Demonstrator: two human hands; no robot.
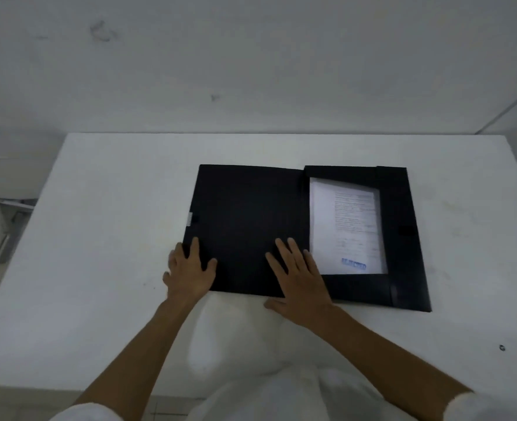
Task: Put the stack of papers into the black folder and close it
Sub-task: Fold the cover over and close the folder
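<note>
The black folder [245, 220] lies open and flat on the white table [99, 268]. Its right half holds the stack of papers [346, 226], framed by black flaps at the top, right and bottom; the top sheet bears printed text and a blue stamp. My left hand [188, 268] rests with spread fingers on the near left corner of the folder's left cover. Whether its fingers curl under the edge I cannot tell. My right hand [299, 281] lies flat with fingers apart near the folder's spine, its thumb on the table just below the near edge.
A small white tab [189, 218] sticks out at the left cover's outer edge. The table's far edge meets a grey-white wall [251, 71]. A metal frame [11, 220] stands off the table's left side. A tiny dark speck [502, 347] lies at the near right.
</note>
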